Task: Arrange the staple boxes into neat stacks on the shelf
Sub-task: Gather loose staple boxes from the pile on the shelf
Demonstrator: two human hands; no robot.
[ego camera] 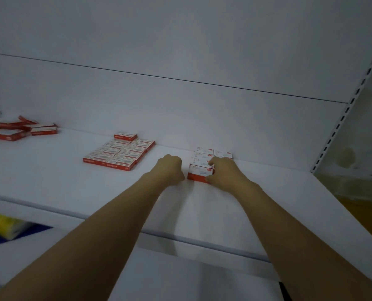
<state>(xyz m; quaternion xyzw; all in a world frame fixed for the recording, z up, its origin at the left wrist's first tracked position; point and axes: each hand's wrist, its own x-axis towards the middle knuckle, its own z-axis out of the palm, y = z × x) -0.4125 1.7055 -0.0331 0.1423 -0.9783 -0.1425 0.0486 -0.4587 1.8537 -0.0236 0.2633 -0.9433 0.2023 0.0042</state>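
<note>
**Operator:** Staple boxes, red-and-white cardboard, sit in three groups on the white shelf (202, 213): a loose pile (22, 129) at far left, a flat grid (120, 154) in the middle, and a tiered stack (202, 156) on the right, near the white back panel (180, 105). State the grip.

**Inspector:** Right hand (222, 172): grip closed, thumb and fingers pinching the front box (199, 177) of the tiered stack at its right end. Left hand (171, 168): curled into a fist just beside the stack's left side, nothing visible in it. Contact with the boxes cannot be confirmed.

**Operator:** Failure modes?

**Inspector:** Fault one: one-sided pinch. A pull or twist from the right end alone would likely slew the front box and drag its neighbours out of line. Fault two: the boxes look small and light, so a knock from the fist could shunt the whole stack sideways.

**Operator:** Clearances?

**Inspector:** Rear: the stack stands near the back panel, so there is little room to push back. Right: bare shelf up to the slotted metal upright (350, 105). Left: bare shelf between stack and grid, partly taken by the left hand. Front: a wide bare surface before the front lip (180, 235), crossed by both forearms. The lip is the only fall hazard, and the stack is well apart from it.
</note>
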